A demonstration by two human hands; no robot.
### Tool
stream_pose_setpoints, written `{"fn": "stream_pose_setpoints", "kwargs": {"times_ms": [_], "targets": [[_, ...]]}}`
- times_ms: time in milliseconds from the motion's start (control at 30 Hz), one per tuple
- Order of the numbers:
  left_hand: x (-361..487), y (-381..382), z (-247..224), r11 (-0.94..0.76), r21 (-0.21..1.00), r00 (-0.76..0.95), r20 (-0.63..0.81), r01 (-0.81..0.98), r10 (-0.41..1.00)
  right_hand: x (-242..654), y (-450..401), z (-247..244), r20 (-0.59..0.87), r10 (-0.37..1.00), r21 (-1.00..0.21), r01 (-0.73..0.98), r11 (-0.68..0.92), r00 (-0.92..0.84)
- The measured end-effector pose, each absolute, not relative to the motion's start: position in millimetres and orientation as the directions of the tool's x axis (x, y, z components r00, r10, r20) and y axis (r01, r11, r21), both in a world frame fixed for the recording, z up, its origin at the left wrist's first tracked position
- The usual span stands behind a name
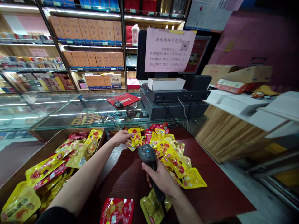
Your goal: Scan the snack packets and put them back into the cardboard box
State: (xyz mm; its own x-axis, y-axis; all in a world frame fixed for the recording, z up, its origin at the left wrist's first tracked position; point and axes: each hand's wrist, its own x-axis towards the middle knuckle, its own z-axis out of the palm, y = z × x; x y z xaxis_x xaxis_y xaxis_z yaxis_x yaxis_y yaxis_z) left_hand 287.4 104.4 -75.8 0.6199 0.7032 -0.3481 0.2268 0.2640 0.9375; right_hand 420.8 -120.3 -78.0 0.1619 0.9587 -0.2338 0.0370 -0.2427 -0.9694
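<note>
My left hand [121, 137] reaches forward with its fingers closed on a yellow snack packet [135, 138] at the near edge of a heap of yellow and red packets [169, 152]. My right hand [160, 178] grips the black handle of a handheld barcode scanner [147, 154], with its head tilted up and away from me. Below that hand lies a yellow packet [151, 207], partly hidden by the scanner's lower end. A red packet [116, 211] lies apart at the near edge of the dark red counter [121, 189].
To the left, a cardboard box [46, 149] holds many packets. Behind the counter stand a glass display case [93, 109], a red mat with a computer mouse [119, 104], and a cash register [174, 104]. White and cardboard boxes [243, 77] sit to the right.
</note>
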Motion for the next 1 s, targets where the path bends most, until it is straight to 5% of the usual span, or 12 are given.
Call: {"fn": "stream_pose_setpoints", "kwargs": {"times_ms": [133,300,500,733,1000], "targets": [[287,103,-75,0.293,0.946,0.687,-0.306,0.141,0.659,423,-119,-75,-0.220,0.956,-0.972,0.038,-0.232,0.195],[292,102,-68,0.524,0.852,0.728,-0.357,-0.003,0.585,424,-117,-74,-0.219,0.955,-0.974,0.016,-0.227,0.201],[288,91,-51,0.591,0.805,0.865,-0.328,0.046,0.379,422,-117,-72,-0.234,0.951,-0.971,0.009,-0.241,0.200],[296,84,-59,0.392,0.919,0.803,-0.267,0.045,0.534,430,-112,-59,-0.234,0.944,-0.971,-0.012,-0.238,0.234],[291,104,-63,0.199,0.979,0.547,-0.186,0.036,0.816,430,-71,-35,-0.078,0.969,-0.996,0.031,-0.088,0.235]]}}
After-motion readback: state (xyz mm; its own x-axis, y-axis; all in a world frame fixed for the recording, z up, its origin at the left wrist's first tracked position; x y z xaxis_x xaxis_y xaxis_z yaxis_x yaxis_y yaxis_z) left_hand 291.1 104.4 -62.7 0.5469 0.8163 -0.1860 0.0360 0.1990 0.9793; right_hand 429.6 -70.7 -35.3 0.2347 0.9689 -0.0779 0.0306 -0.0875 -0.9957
